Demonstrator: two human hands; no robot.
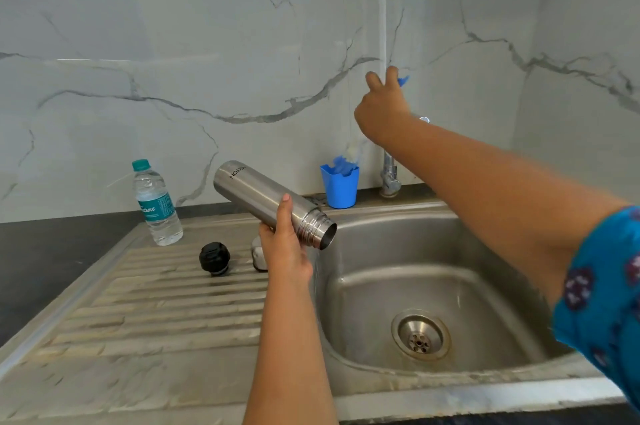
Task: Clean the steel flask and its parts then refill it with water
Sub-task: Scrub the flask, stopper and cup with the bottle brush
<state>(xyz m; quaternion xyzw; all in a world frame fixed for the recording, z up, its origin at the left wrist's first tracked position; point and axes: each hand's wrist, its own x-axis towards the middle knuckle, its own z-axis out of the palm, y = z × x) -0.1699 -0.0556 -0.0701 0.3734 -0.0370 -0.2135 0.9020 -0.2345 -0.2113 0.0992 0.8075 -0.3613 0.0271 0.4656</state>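
Head: left hand [285, 251] grip under tilted flask [270, 201] neck.

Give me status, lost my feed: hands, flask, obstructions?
Left hand grips flask, mouth tilted over sink. Right hand pinches blue brush handle. Nothing blocking.

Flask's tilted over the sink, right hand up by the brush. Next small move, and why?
Probably draw the brush out of the blue cup and toward the flask mouth: the right hand grips its handle, and the left hand holds the flask open over the sink.

Steel drainboard [145, 313] — water bottle [157, 204], black cap [214, 258], blue cup [340, 187].
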